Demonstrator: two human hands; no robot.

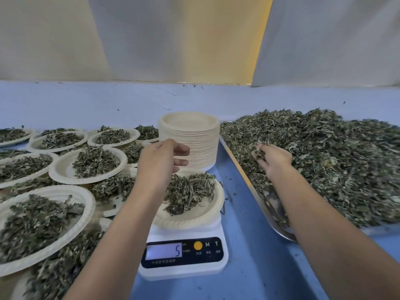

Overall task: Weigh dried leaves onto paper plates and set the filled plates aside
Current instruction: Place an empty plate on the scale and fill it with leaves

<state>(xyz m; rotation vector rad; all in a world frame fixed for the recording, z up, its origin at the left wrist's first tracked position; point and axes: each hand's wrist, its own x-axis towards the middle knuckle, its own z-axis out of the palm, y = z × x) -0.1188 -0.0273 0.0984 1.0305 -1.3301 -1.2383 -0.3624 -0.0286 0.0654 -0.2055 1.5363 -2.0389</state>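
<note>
A white digital scale (184, 254) stands on the blue table and its display reads 5. On it lies a paper plate (190, 217) with a small heap of dried leaves (188, 191). My left hand (161, 161) hovers above the plate's left side, fingers relaxed and holding nothing. My right hand (270, 161) lies in the big heap of dried leaves (324, 165) on the metal tray (283, 232), with its fingers curled round a tuft of leaves.
A tall stack of empty paper plates (189, 139) stands behind the scale. Several filled plates (88, 165) lie overlapping across the left side. A pale wall runs along the table's far edge. Bare blue table (249, 245) shows between scale and tray.
</note>
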